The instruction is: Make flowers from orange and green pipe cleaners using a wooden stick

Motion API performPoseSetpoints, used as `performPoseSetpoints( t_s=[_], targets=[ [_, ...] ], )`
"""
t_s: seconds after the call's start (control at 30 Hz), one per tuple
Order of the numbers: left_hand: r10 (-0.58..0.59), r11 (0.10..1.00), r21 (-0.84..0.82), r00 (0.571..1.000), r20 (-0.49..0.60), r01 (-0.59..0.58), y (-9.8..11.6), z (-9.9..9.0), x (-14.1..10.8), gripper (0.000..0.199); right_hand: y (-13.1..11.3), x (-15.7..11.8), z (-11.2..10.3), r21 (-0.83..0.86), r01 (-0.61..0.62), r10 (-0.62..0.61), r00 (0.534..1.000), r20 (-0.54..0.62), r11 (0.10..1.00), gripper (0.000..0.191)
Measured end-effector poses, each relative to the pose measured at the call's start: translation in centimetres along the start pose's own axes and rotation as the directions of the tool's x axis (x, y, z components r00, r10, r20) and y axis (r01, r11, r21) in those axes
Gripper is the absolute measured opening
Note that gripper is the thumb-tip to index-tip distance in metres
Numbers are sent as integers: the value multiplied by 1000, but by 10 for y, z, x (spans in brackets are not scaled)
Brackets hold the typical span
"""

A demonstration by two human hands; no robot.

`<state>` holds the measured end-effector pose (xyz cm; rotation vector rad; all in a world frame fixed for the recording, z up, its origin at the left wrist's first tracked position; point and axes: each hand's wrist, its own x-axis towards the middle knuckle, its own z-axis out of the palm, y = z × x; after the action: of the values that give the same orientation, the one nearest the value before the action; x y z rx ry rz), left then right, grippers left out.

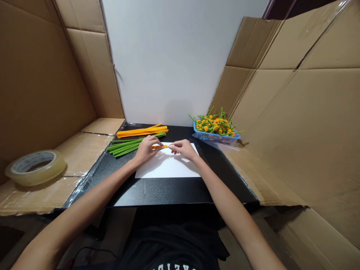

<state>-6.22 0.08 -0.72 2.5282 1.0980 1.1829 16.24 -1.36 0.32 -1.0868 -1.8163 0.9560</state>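
Note:
My left hand [146, 150] and my right hand [184, 149] meet above a sheet of white paper [168, 167], both pinching a short orange pipe cleaner [164, 146] between their fingertips. Its middle is partly hidden by my fingers. Just beyond my left hand lies a bundle of green pipe cleaners [123, 146], its nearest stems close to my left wrist. Behind those lies a bundle of orange pipe cleaners [142, 131]. Both bundles rest on the black table [160, 191].
A blue plastic basket [216, 137] heaped with orange-and-green pipe-cleaner flowers stands at the table's far right. Cardboard sheets [253, 112] line the right and left sides, with a white wall [174, 63] behind. A roll of clear tape [35, 168] lies on the left cardboard.

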Motion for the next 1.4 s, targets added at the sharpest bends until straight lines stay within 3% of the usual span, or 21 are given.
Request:
performPoseSetpoints(
  t_s=[0.2, 0.3, 0.4, 0.6, 0.7, 0.77, 0.87, 1.0, 1.17, 1.4],
  targets=[
    [-126, 988, -112, 975, -182, 107, -2, -5, 2, 29, 6, 3, -2, -60, -31, 26, 996, -86, 998, 29],
    [38, 986, -159, 999, -29, -42, -3, -6, 3, 30, 10, 5, -4, -60, -58, 46, 982, -182, 997, 27],
    [239, 964, -150, 964, 114, -221, -3, -4, 3, 21, 10, 6, -5, -56, -64, 51, 977, -206, 996, 27],
    [260, 952, 151, 964, 49, -265, 2, -2, 1, 33, 5, 4, 1, -35, -15, 10, 993, -119, 999, 33],
    [271, 944, 190, 962, 28, -271, 7, -3, 0, 34, 3, 3, 7, -6, 4, -5, 999, -38, 1000, 37],
    [276, 938, 194, 957, 85, -288, 9, -2, -1, 35, 1, 2, 12, 44, 6, -7, 1000, 14, 999, 41],
    [195, 930, 270, 958, 210, -248, 8, 3, -2, 32, 0, 3, 17, 140, -15, 8, 999, 46, 990, 48],
    [31, 889, 434, 964, 265, -148, 6, 9, -2, 37, 4, 5, 19, 225, -96, 93, 995, 25, 970, 51],
    [4, 874, 452, 932, 362, -179, 7, 11, 0, 36, 8, 4, 15, 242, -168, 178, 984, -20, 956, 44],
    [-87, 883, 453, 905, 415, -123, 7, 6, 7, 43, 14, 7, 11, 238, -220, 245, 966, -80, 946, 39]
  ],
)
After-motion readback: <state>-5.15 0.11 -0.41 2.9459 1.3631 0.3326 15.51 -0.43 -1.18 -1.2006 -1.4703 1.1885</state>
